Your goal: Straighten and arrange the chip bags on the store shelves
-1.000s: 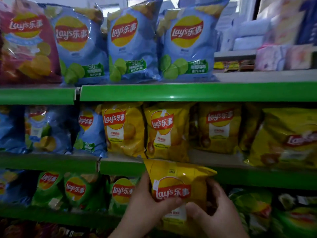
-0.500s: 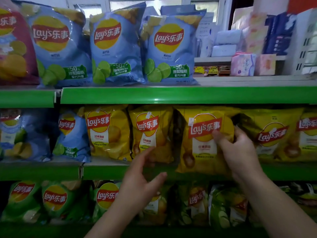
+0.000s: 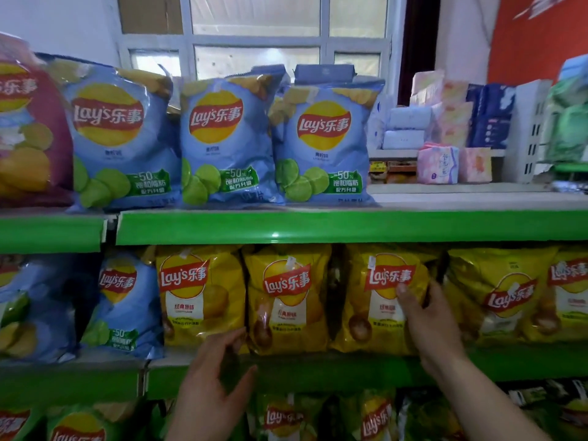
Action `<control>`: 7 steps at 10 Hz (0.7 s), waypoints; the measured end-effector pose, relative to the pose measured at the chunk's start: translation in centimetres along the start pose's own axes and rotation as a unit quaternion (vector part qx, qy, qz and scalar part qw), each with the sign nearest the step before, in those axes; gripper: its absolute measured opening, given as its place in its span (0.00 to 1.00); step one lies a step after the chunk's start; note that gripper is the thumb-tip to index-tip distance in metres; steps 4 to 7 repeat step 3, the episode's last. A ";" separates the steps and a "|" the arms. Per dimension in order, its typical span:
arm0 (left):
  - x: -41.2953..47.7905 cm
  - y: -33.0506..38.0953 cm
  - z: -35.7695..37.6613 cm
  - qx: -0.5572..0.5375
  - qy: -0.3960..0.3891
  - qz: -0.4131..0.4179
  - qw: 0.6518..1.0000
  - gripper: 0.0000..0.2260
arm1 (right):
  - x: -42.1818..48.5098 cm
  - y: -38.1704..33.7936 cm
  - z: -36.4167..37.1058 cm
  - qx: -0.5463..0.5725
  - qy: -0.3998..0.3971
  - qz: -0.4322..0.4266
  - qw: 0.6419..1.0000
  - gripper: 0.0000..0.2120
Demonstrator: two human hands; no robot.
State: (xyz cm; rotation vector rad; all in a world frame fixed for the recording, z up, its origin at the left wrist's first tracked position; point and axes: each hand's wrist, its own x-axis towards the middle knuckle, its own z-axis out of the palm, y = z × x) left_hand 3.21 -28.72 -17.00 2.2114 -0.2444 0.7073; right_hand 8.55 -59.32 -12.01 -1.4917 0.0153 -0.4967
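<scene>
Yellow chip bags stand in a row on the middle green shelf [image 3: 318, 372]. My right hand [image 3: 426, 323] grips the right side of the third yellow bag [image 3: 378, 300], thumb on its front and fingers behind its edge. Left of it stand two more yellow bags [image 3: 286, 297], [image 3: 200, 294], both upright. My left hand [image 3: 216, 374] hovers in front of the shelf edge below them, fingers apart and holding nothing. Further yellow bags [image 3: 496, 294] lean at the right. Blue lime-flavour bags [image 3: 324, 144] fill the top shelf [image 3: 350, 226].
A small blue bag [image 3: 124, 303] sits at the left of the middle shelf. Green and yellow bags [image 3: 286, 418] crowd the bottom shelf. Tissue packs [image 3: 439, 163] and boxes stand behind the top shelf at the right, under a window.
The yellow bag I held low in both hands now stands on the middle shelf. My right hand stays on it; my left hand has let go and dropped to the shelf edge.
</scene>
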 end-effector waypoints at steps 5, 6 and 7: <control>2.3 -0.6 -4.1 0.023 0.084 0.002 0.996 0.26 | -1.7 -1.4 -0.7 -0.080 0.141 -0.001 0.987 0.31; 2.3 -0.6 -4.1 0.023 0.084 0.002 0.996 0.26 | -1.7 -1.4 -0.7 -0.080 0.141 -0.001 0.987 0.31; 2.3 -0.6 -4.1 0.023 0.084 0.002 0.996 0.26 | -1.7 -1.4 -0.7 -0.080 0.141 -0.001 0.987 0.31</control>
